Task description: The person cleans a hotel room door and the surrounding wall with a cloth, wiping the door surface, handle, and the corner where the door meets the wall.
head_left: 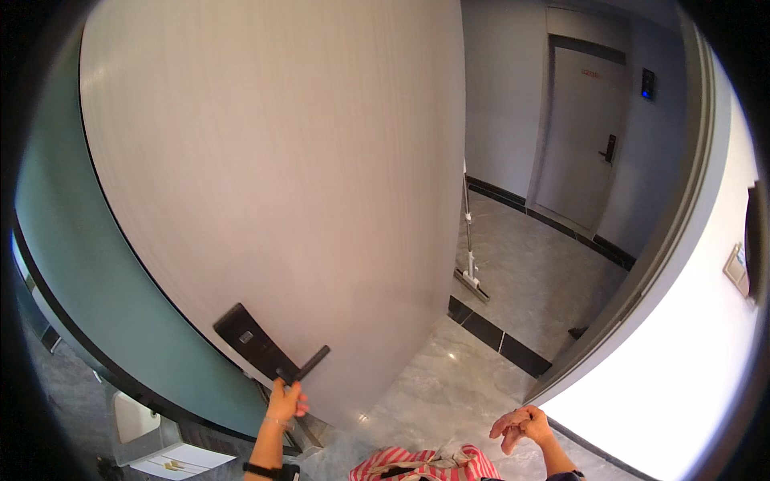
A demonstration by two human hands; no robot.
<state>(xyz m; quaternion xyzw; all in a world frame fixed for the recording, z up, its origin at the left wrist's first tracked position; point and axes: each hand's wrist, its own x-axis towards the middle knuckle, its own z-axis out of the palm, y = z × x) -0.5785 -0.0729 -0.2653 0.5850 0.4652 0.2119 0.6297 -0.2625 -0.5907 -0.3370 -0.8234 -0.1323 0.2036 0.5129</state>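
Note:
A pale wood-grain door [289, 180] stands ajar across the left and middle. It bears a black lock plate [255, 343] with a lever handle [314, 362]. At the plate's lower end is my left hand [287, 400], its fingertips at the lock's lower edge; whether they grip it is unclear. My right hand [520, 425] hangs over the floor at the lower right, fingers partly bent, near a pink-and-white striped cloth [433, 463] at the bottom edge. What the right hand holds, if anything, cannot be told.
Beyond the doorway, a flat mop [472, 279] leans upright in the corridor, behind a black tiled threshold [500, 337]. Opposite is a closed door [580, 132]. A teal glass panel [138, 288] and a white sink [135, 418] are at left. The door frame [649, 282] and white wall flank the right.

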